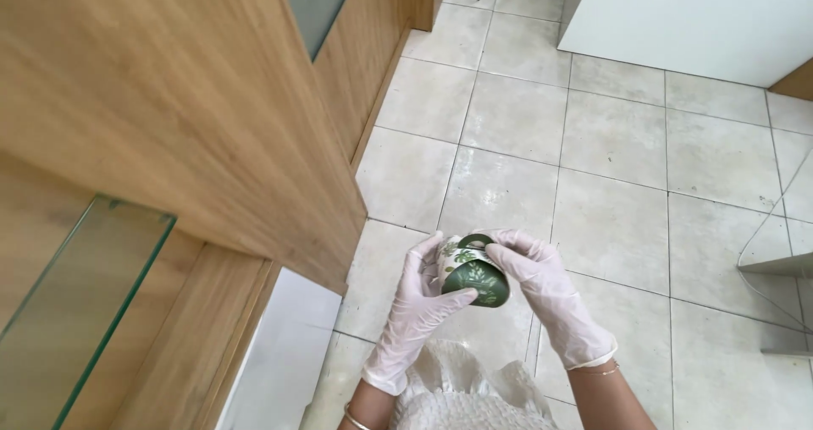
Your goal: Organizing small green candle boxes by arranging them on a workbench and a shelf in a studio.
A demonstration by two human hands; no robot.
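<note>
Both of my hands wear thin white gloves and hold a small ceramic cup (474, 279) over the tiled floor. The cup is dark green and white with a leaf pattern and a green handle at its top. My left hand (417, 305) grips its left side with fingers and thumb. From the right, my right hand (544, 288) wraps over the handle and the far side. The cup lies tilted on its side between them. A white textured garment (461, 392) shows below my hands.
A wooden cabinet (195, 117) with glass shelves (93, 286) fills the left side. Beige floor tiles (610, 168) spread to the right. A white cabinet or wall panel (694, 19) stands at the top right, and a thin cable (766, 227) trails at the right edge.
</note>
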